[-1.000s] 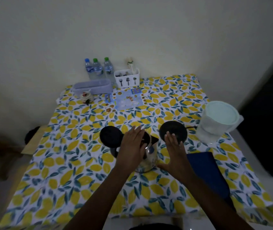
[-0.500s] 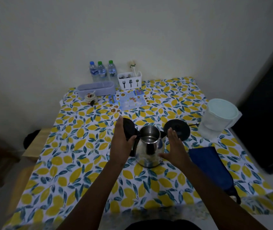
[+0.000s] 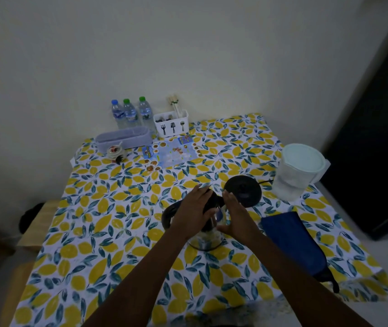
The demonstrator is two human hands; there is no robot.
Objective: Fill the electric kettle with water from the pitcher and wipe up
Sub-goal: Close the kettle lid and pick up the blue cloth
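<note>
the kettle (image 3: 206, 237) stands upright on the lemon-print tablecloth (image 3: 108, 232), near the front middle of the table and close to the person, likely so both hands can work on it without stretching. the left hand (image 3: 194, 212) lies over its top with the fingers spread across the black lid (image 3: 208, 206), pressing on it or gripping it; whether the lid is fully down or partly up i cannot tell, since the hand covers most of it. the right hand (image 3: 234, 217) is open, palm against the kettle's right side, not wrapped around anything, and seems there to brace the body so it does not slide or tip while the lid is worked. the black handle (image 3: 168, 217) sticks out to the left, free of both hands.

the round black base (image 3: 242, 191) sits just behind and to the right of the kettle, apart from it, its cord running off toward the pitcher (image 3: 299, 171). the pitcher stands at the right edge with its pale lid on and water showing in its lower part, within reach of the right hand for pouring. the folded blue cloth (image 3: 292, 239) lies just right of the kettle, handy for wiping afterwards. judging by this, the pour and the wiping are not yet done
</note>
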